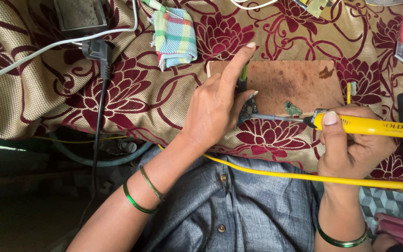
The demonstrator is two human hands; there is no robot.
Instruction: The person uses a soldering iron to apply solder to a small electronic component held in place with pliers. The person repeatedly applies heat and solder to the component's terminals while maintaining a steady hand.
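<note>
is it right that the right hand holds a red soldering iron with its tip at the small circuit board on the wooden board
Not quite: the head view shows the soldering iron is yellow, not red. The right hand does hold it, tip at the small circuit board on the wooden board.

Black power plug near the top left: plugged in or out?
Out. The black plug lies loose on the patterned cloth, pins bare, no socket around it.

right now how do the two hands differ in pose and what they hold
The right hand wraps around a yellow soldering iron, lying level with its tip pointing left. The left hand pinches a small circuit board and a thin green-tipped tool, forefinger stretched straight up. The left hand rests over the wooden board; the right sits at its lower right corner. Both wrists wear green bangles.
</note>
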